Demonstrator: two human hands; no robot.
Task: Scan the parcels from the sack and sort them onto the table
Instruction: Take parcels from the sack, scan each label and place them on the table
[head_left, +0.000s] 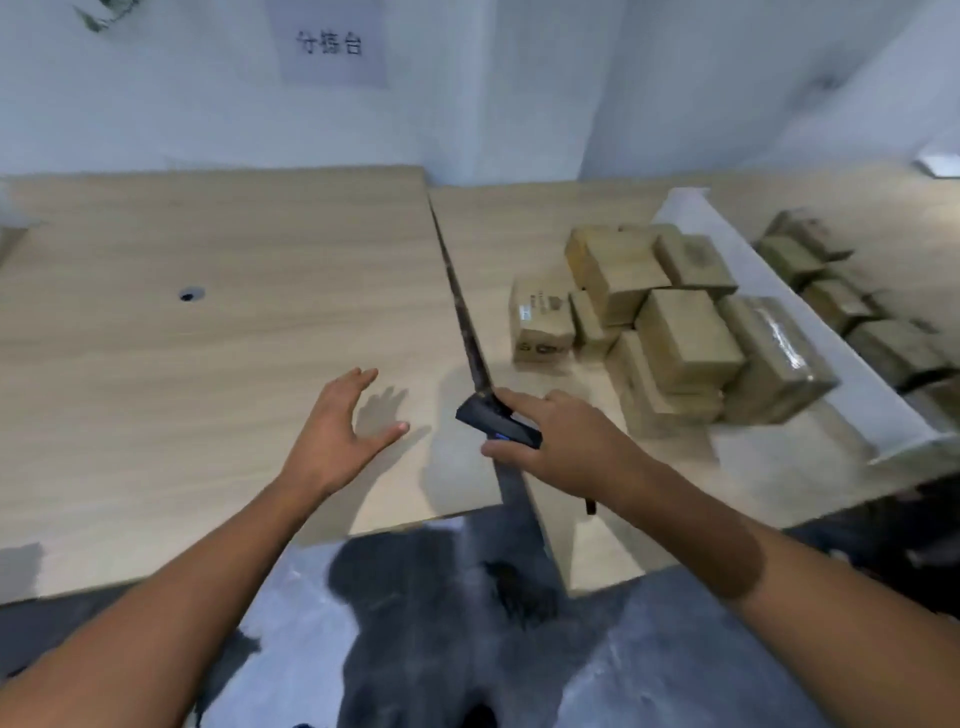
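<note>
We hold the scanner (498, 418) wrapped in our right hand (566, 441), over the seam between the two tabletops, while our left hand (337, 426) hovers spread wide and empty above the bare left table (156, 364). A good many parcels (670, 332) already sit stacked on the right table (519, 234), on both sides of a white divider (810, 332) — so we judge the sorting well along. The sack is out of view, and how much is left we cannot tell.
</note>
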